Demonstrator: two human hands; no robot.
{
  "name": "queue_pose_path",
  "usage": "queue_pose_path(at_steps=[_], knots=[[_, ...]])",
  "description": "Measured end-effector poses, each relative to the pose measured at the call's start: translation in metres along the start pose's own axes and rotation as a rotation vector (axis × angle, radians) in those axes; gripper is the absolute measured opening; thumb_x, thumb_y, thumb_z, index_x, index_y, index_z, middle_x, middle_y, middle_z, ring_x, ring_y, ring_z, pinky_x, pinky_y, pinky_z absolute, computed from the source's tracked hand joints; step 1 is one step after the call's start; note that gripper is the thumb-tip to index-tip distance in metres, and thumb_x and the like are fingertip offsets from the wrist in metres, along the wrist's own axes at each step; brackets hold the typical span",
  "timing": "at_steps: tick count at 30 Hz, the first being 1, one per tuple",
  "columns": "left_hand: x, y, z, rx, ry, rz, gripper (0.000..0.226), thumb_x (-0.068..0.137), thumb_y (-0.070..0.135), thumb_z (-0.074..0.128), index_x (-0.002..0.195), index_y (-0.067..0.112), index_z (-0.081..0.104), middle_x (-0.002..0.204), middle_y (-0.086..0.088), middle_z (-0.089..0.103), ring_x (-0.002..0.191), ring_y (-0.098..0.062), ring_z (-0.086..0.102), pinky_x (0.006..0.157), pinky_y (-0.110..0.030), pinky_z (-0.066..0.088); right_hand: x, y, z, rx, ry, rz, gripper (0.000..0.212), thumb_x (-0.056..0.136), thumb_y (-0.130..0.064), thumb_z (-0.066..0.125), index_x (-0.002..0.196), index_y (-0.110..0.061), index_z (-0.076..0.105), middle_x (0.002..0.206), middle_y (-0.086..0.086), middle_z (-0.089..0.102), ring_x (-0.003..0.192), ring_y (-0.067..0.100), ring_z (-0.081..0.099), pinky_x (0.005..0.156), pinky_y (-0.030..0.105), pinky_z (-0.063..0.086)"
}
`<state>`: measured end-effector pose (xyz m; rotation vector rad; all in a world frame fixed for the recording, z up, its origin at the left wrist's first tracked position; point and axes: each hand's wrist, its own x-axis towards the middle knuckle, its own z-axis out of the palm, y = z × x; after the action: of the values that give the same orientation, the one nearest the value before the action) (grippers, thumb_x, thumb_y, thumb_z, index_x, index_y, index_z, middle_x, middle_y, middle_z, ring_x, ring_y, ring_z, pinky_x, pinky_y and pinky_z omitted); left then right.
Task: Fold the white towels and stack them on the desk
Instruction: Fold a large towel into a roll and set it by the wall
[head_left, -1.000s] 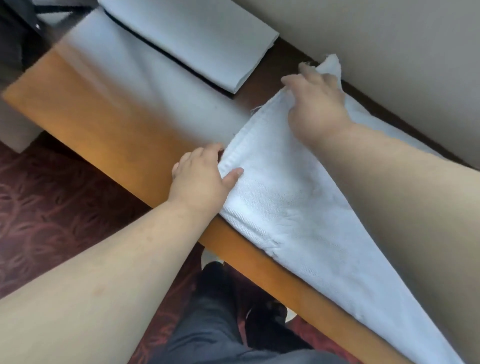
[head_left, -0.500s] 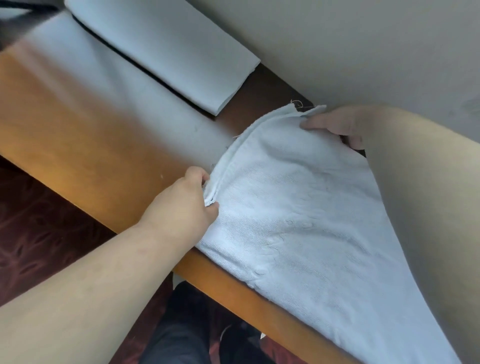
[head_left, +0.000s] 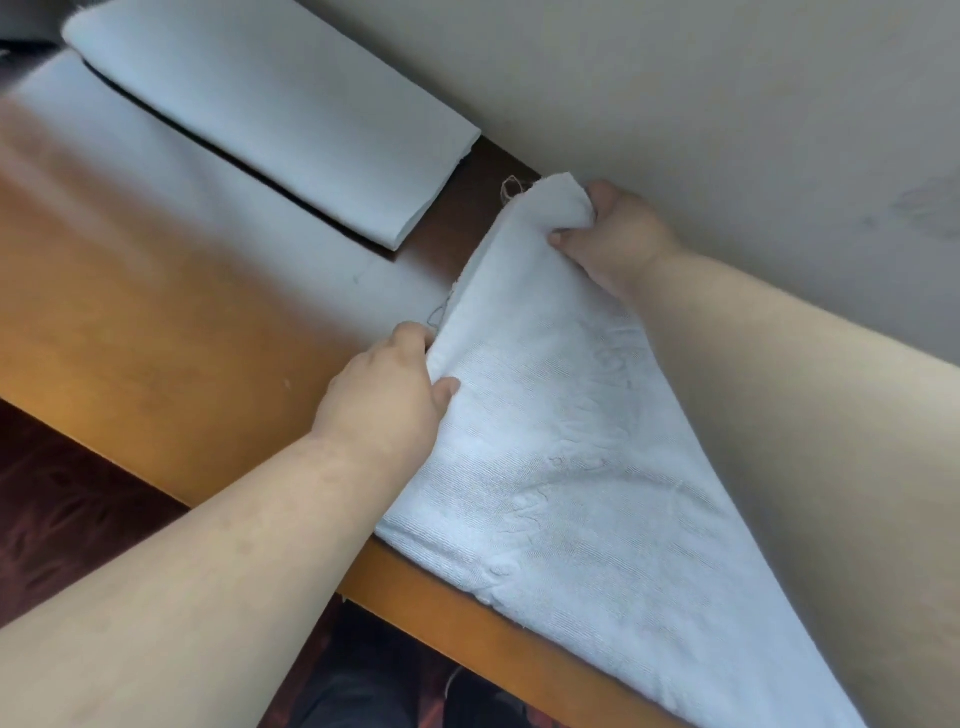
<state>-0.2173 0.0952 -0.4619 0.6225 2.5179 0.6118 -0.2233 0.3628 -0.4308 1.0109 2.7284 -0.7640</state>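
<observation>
From my head camera, looking down: my left hand (head_left: 384, 400) pinches the near corner of the towel (head_left: 561, 467), thumb lying on top of the cloth and the other fingers curled under its edge, so the corner sits right between thumb and fingers. My right hand (head_left: 613, 234) grips the far corner, up by the wall (head_left: 727, 104); the cloth is bunched there, with my fingers wrapped round it from behind and the thumb tip pressed on its front. That corner is lifted a little off the desk (head_left: 156, 332) and stands above my knuckles.

Between my two hands the towel's short edge runs taut on a slant, from the left thumb up to the right fist. The rest of the towel spreads toward me and to the right, lying flat on the desk, with its long side reaching the desk's front rim and passing under my right forearm. Loose threads hang from the edge near both corners.

Farther along the desk to the left, well apart from my hands, a folded towel (head_left: 280, 109) lies against the wall, its thick folded end facing the one I hold. A strip of dark desktop shows between the two. Below the desk's rim I see dark patterned carpet (head_left: 62, 509) and my own dark trousers (head_left: 363, 686).
</observation>
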Motion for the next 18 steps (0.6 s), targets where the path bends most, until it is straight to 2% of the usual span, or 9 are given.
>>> queue_pose_path(at_steps=[3,6,9,13,15,18], knots=[[-0.002,-0.002,0.001,-0.001,0.041,-0.003,0.044,0.09,0.049,0.061,0.121,0.021,0.047,0.103,0.0,0.058,0.089,-0.025,0.056,0.074,-0.037,0.047,0.002,0.002,0.003,0.04,-0.018,0.174,0.067,0.077,-0.058,0.073,0.125,-0.017,0.05,0.101,-0.004,0.057,0.096,0.021,0.058,0.075,0.028,0.041],[-0.002,0.0,0.0,-0.025,0.033,-0.02,0.045,0.09,0.048,0.062,0.123,0.022,0.047,0.106,-0.001,0.059,0.094,-0.026,0.058,0.08,-0.041,0.05,0.012,-0.004,-0.003,-0.204,-0.163,0.231,0.089,0.072,-0.07,0.071,0.137,-0.013,0.051,0.131,0.007,0.059,0.118,0.029,0.056,0.091,0.032,0.041],[0.0,0.002,-0.003,-0.038,0.002,-0.05,0.045,0.089,0.048,0.063,0.123,0.023,0.048,0.109,-0.001,0.059,0.097,-0.027,0.058,0.084,-0.043,0.051,0.016,-0.009,-0.008,-0.209,-0.203,0.182,0.08,0.078,-0.064,0.07,0.139,-0.014,0.052,0.136,0.007,0.057,0.121,0.029,0.055,0.093,0.032,0.04],[0.004,0.002,-0.008,-0.02,-0.083,-0.112,0.049,0.088,0.048,0.065,0.127,0.025,0.046,0.115,-0.001,0.058,0.101,-0.025,0.057,0.085,-0.042,0.05,0.018,-0.01,-0.007,-0.167,-0.147,0.036,0.064,0.086,-0.053,0.066,0.138,-0.019,0.051,0.135,0.003,0.058,0.122,0.027,0.054,0.087,0.025,0.035],[0.009,0.006,-0.009,0.038,-0.085,-0.133,0.064,0.084,0.048,0.069,0.136,0.027,0.038,0.124,-0.004,0.053,0.111,-0.027,0.052,0.092,-0.043,0.047,0.017,-0.008,-0.001,-0.131,-0.057,-0.046,0.058,0.084,-0.048,0.07,0.132,-0.019,0.052,0.131,0.002,0.058,0.12,0.026,0.054,0.091,0.028,0.039],[0.032,0.024,-0.012,0.208,-0.062,-0.112,0.098,0.076,0.046,0.074,0.15,0.03,0.011,0.141,-0.007,0.035,0.125,-0.031,0.038,0.098,-0.044,0.038,0.008,-0.001,0.009,-0.079,0.034,-0.145,0.065,0.078,-0.045,0.074,0.133,-0.024,0.046,0.135,-0.001,0.05,0.126,0.023,0.046,0.105,0.043,0.036]])
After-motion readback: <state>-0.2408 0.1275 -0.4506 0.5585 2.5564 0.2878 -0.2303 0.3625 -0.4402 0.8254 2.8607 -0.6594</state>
